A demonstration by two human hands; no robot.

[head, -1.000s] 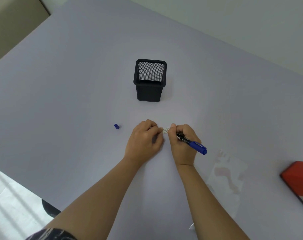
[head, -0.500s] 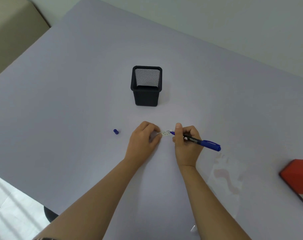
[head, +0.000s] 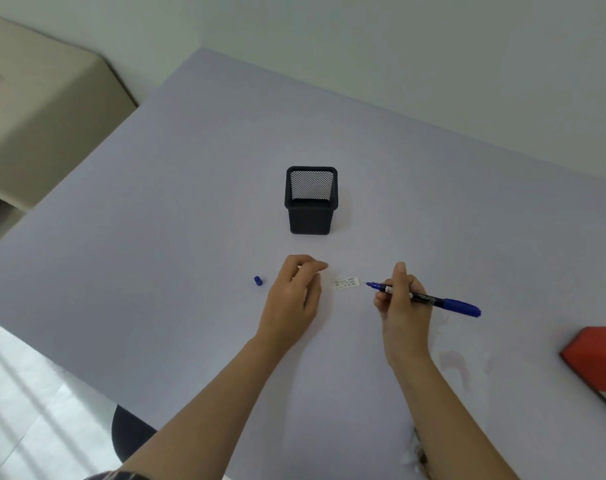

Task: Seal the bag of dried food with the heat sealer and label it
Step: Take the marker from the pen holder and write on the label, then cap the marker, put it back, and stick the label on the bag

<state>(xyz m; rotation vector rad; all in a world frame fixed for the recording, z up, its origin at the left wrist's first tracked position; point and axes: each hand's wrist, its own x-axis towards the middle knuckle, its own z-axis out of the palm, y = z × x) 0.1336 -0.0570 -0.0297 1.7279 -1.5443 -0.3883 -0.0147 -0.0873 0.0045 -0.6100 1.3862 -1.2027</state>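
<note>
Lavender table top fills most of the view, pale wall behind it. White label lies flat on the table between the two hands, touching neither; it carries small dark writing, too small to read. Right hand grips a blue marker in a writing hold, fingers closed round the barrel, uncapped tip pointing left and just beside the label's right edge, not on it; back end of the marker angles out to the right. Left hand sits just left of the label, loosely curled, fingertips bent under, holding nothing that can be seen. Blue marker cap sits on the table just left of the left hand, apart from it. Black mesh pen holder stands upright beyond the hands, appears empty. Clear plastic bag lies flat on the table to the right of the right forearm, faint reddish pieces inside, hard to make out; whether its mouth is sealed cannot be told. Red heat sealer at the right edge of the view, only partly in frame, well apart from the label. Both bare forearms reach in from the bottom edge. Beige furniture top left past the table corner
</note>
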